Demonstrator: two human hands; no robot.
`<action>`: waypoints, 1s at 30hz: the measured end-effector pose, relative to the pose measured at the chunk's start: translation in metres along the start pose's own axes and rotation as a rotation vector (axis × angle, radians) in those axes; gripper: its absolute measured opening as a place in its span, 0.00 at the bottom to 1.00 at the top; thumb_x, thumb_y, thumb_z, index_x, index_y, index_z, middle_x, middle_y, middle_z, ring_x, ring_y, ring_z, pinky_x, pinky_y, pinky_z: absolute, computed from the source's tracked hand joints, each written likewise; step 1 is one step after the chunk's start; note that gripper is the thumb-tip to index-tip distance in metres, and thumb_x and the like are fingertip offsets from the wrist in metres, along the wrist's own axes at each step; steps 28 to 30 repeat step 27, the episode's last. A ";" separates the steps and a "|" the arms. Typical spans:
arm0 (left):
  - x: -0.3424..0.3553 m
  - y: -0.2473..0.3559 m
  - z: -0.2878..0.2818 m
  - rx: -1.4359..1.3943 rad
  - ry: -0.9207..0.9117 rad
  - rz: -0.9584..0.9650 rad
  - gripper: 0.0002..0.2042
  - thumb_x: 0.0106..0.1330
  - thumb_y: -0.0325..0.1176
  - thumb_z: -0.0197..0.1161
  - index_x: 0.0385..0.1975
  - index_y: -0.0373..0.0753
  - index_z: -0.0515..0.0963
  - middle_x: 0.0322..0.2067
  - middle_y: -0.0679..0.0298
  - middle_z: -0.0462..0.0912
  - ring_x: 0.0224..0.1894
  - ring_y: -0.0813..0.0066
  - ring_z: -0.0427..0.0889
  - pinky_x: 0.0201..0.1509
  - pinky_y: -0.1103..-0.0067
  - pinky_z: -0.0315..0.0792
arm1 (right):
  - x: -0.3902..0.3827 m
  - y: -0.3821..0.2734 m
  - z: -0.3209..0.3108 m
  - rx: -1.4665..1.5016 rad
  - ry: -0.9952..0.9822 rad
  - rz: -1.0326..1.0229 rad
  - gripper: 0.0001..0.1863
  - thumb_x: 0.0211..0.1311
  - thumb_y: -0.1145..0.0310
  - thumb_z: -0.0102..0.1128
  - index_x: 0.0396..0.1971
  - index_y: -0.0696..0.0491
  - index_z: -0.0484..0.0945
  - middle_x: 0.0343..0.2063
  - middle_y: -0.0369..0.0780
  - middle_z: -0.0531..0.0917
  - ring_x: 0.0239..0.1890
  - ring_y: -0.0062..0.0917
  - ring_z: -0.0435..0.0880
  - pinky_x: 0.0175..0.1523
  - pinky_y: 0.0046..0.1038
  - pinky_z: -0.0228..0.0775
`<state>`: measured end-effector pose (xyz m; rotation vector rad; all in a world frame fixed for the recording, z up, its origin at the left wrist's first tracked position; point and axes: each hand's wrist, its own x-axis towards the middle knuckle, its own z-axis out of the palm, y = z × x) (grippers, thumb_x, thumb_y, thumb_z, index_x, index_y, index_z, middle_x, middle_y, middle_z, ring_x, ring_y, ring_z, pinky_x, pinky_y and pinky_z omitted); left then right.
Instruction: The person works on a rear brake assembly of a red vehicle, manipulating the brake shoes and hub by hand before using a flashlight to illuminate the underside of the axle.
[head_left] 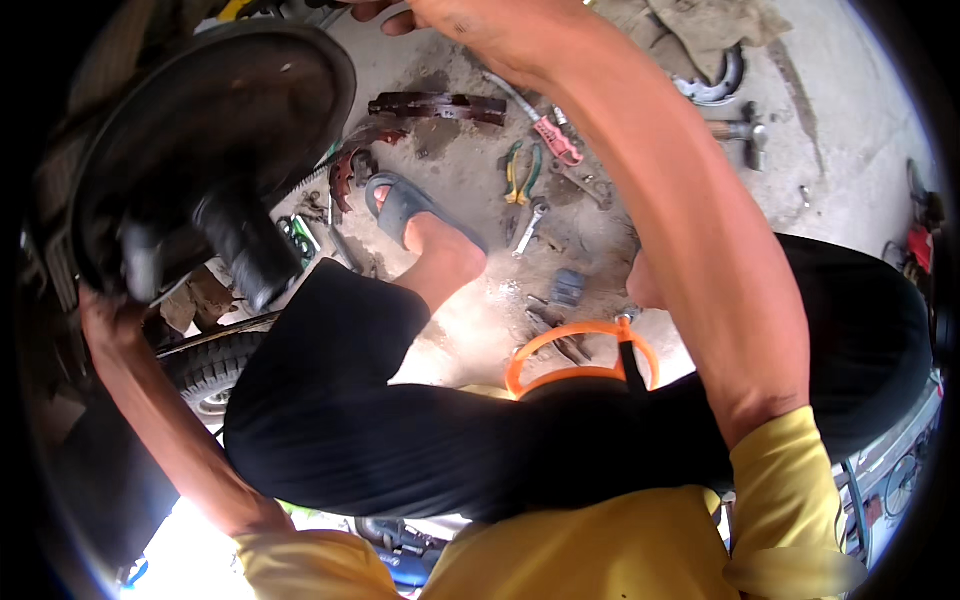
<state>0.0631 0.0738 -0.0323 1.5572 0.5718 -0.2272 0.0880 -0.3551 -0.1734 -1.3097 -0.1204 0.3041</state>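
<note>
A large dark round metal part (305, 90), like a brake drum or its backing plate, fills the upper left, with two stubby cylinders (245, 245) jutting from its near side. My left hand (115, 305) is at its lower left edge; the fingers are lost in shadow behind the part, so their grip does not show. My right arm reaches across to the top edge, where my right hand (395, 15) is mostly cut off beyond the part's upper right rim. A few bent fingers show there, but what they touch is out of view.
Curved rusty brake shoes (437, 107), yellow-green pliers (522, 175), a spanner (531, 229), a pink-handled tool (558, 142) and a hammer (755, 135) lie on the floor. My sandalled foot (415, 215) stands among them. An orange-framed stool (515, 370) and a tyre (215, 370) are nearer.
</note>
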 end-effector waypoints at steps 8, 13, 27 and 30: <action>-0.045 -0.019 0.030 0.023 0.226 -0.002 0.28 0.58 0.41 0.57 0.60 0.40 0.67 0.58 0.59 0.71 0.58 0.64 0.71 0.66 0.67 0.61 | 0.044 0.066 -0.016 0.426 -0.509 -0.085 0.17 0.61 0.64 0.60 0.40 0.64 0.77 0.22 0.42 0.81 0.23 0.26 0.78 0.31 0.30 0.70; -0.037 -0.085 0.079 -0.132 0.226 -0.133 0.30 0.59 0.47 0.55 0.61 0.41 0.66 0.59 0.58 0.69 0.60 0.62 0.68 0.68 0.66 0.58 | 0.039 0.094 0.021 0.334 -0.275 -0.117 0.11 0.58 0.68 0.58 0.30 0.62 0.81 0.24 0.48 0.83 0.28 0.34 0.83 0.35 0.32 0.76; 0.047 -0.387 0.289 -1.479 -0.015 -0.498 0.39 0.59 0.67 0.47 0.65 0.45 0.61 0.63 0.57 0.63 0.64 0.59 0.61 0.72 0.63 0.47 | 0.050 0.179 -0.141 -1.103 0.644 0.175 0.22 0.60 0.65 0.61 0.49 0.61 0.68 0.31 0.46 0.81 0.32 0.37 0.82 0.35 0.34 0.74; 0.047 -0.387 0.289 -1.479 -0.015 -0.498 0.39 0.59 0.67 0.47 0.65 0.45 0.61 0.63 0.57 0.63 0.64 0.59 0.61 0.72 0.63 0.47 | 0.050 0.179 -0.141 -1.103 0.644 0.175 0.22 0.60 0.65 0.61 0.49 0.61 0.68 0.31 0.46 0.81 0.32 0.37 0.82 0.35 0.34 0.74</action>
